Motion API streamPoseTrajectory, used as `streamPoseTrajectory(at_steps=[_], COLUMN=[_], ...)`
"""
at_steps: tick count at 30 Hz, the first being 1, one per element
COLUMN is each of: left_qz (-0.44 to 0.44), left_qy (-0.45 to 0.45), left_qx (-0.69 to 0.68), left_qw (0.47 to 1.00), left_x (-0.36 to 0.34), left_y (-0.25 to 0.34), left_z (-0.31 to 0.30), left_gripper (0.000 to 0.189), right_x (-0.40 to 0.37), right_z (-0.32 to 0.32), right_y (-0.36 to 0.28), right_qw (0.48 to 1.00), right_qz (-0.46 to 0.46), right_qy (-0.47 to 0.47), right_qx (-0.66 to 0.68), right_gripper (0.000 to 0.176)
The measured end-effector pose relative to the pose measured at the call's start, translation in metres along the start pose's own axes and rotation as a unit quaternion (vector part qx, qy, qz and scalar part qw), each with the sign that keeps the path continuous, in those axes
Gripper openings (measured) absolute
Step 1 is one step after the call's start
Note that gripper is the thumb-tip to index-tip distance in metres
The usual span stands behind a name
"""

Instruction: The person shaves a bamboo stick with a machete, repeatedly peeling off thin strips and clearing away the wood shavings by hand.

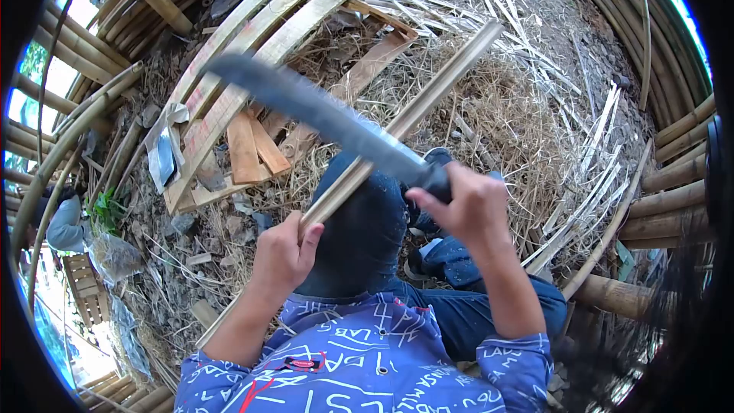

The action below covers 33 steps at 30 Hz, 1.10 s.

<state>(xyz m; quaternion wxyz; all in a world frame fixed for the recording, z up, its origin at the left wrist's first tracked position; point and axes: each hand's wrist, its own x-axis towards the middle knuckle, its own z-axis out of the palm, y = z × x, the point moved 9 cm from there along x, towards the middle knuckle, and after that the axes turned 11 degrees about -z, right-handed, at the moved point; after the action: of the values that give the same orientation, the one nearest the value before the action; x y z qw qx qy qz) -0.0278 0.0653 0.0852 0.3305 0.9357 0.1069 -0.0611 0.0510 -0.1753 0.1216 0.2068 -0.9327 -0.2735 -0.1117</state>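
My left hand [287, 254] is closed round the lower part of a long split bamboo strip [449, 73], which slants up to the right across my raised knee [359, 229]. My right hand [475, 205] grips the dark handle of a machete [306, 113]. Its broad blade, slightly blurred, points to the upper left and crosses over the strip in this view. The lower end of the strip passes behind my left forearm.
A slatted wooden pallet [256, 57] lies ahead on the left, with loose boards [246, 154] on it. Shavings [505, 122] and thin split strips [589, 176] cover the ground. Bamboo poles [673, 195] stand stacked at the right; more poles [84, 46] line the left.
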Motion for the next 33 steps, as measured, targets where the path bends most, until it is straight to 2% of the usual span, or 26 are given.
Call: streamPoseTrajectory(at_steps=[4,9,11,12,15,16,18,21,23,25,28,33], left_qz=[0.010,-0.005,-0.020,0.004,0.047,0.049,0.049,0.038,0.043,0.049,0.043,0.048], left_qy=[0.014,0.003,-0.008,-0.009,-0.027,-0.026,-0.022,-0.012,0.001,0.010,0.015,0.031], left_qx=[0.032,0.027,0.015,0.023,0.046,0.055,0.062,0.053,0.056,0.057,0.083,0.072], left_qw=[0.999,1.000,1.000,1.000,0.997,0.997,0.997,0.998,0.997,0.997,0.996,0.996], left_x=[0.003,0.003,0.001,0.000,-0.003,-0.001,0.000,0.003,0.006,0.008,0.011,0.012], left_y=[0.000,0.002,0.004,0.014,0.025,0.024,0.023,0.016,0.009,0.010,0.013,0.012], left_z=[-0.004,-0.005,0.000,0.004,0.019,0.018,0.019,0.017,0.018,0.017,0.017,0.017], left_gripper=[0.038,0.041,0.044,0.042,0.042,0.043,0.045,0.045,0.044,0.044,0.044,0.044], right_x=[-0.008,-0.008,-0.014,-0.015,-0.008,-0.009,-0.007,-0.010,-0.015,-0.023,-0.027,-0.017], right_z=[-0.012,-0.034,-0.021,-0.018,-0.012,-0.009,-0.002,-0.003,-0.013,-0.018,-0.023,-0.021], right_y=[0.074,0.082,0.073,0.062,0.001,0.000,-0.007,0.015,0.039,0.076,0.100,0.103], right_qw=[0.989,0.984,0.976,0.977,0.994,0.994,0.999,0.998,0.998,0.993,0.988,0.988], right_qz=[0.145,0.176,0.198,0.195,0.053,0.058,0.007,0.037,0.061,0.118,0.120,0.122], right_qy=[-0.014,0.038,0.014,0.012,0.004,0.004,-0.034,-0.051,-0.001,0.006,0.008,0.020], right_qx=[0.009,0.000,0.089,0.088,0.092,0.092,0.009,-0.001,0.000,-0.025,-0.098,-0.095], right_gripper=[0.058,0.060,0.060,0.060,0.058,0.058,0.058,0.058,0.057,0.060,0.062,0.063])
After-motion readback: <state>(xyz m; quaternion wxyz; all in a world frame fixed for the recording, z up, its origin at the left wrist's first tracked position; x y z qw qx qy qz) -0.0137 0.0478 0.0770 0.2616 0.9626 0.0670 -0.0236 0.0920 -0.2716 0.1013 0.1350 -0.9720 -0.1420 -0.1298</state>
